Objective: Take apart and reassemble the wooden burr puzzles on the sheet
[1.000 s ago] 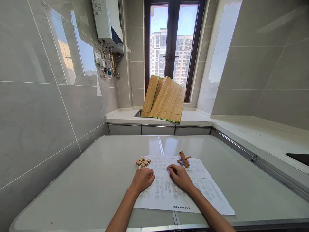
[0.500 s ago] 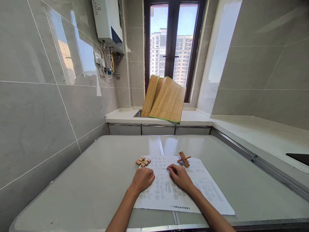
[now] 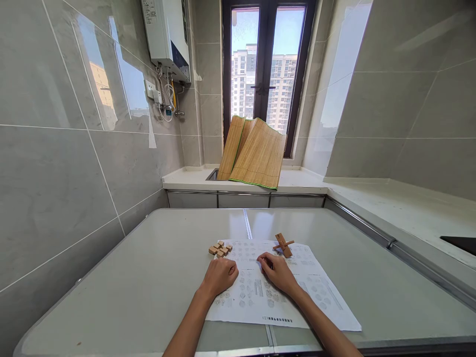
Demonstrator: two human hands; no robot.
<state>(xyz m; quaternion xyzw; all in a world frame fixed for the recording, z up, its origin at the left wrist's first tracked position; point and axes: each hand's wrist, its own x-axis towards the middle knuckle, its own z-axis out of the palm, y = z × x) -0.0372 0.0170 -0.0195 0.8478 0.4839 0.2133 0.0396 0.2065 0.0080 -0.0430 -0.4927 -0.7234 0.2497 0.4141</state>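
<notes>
My left hand (image 3: 221, 274) rests on the left edge of a printed paper sheet (image 3: 253, 313), closed into a fist with no object showing in it. Just beyond its knuckles lies a cluster of several small wooden blocks (image 3: 220, 250). My right hand (image 3: 277, 270) lies on the sheet with loosely bent fingers, the thumb a little apart from them, and nothing visible between. Past that hand is a wooden interlocking puzzle (image 3: 284, 245), with crossed pieces of darker wood, at the sheet's far edge. Neither hand touches the puzzle.
The sheet lies on a pale folding table (image 3: 130, 287) with a metal seam down its middle. Behind the table runs a white counter (image 3: 305, 178) holding a folded bamboo mat (image 3: 260, 153). A water heater (image 3: 167, 39) hangs on the left wall, and a window (image 3: 267, 64) stands behind.
</notes>
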